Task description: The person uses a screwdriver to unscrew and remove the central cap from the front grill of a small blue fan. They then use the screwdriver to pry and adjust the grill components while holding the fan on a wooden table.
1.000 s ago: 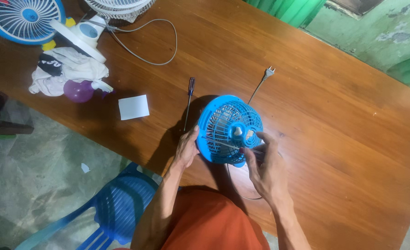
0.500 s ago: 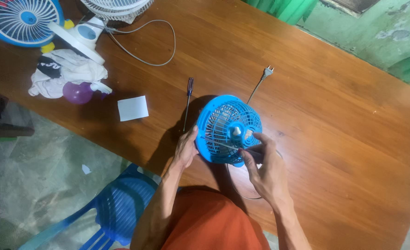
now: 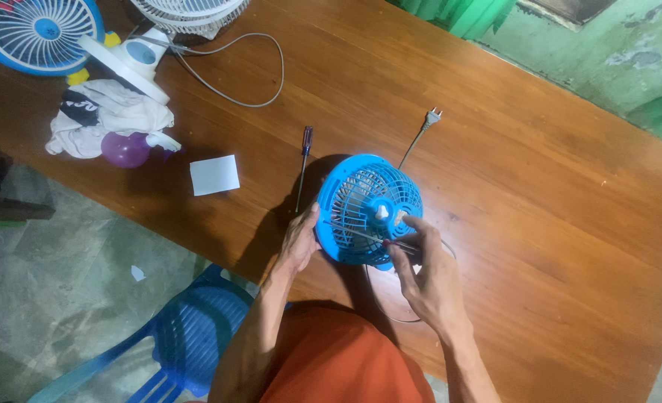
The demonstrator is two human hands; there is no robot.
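Home repair corner | long wooden table (image 3: 540, 186) | beyond its far edge: peeling green wall (image 3: 607, 45) | under its near edge: blue plastic chair (image 3: 189, 336), worn concrete floor (image 3: 62, 298)

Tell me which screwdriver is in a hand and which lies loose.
The red-handled screwdriver is in the right hand, across the small blue fan; the blue-handled screwdriver lies untouched on the table.
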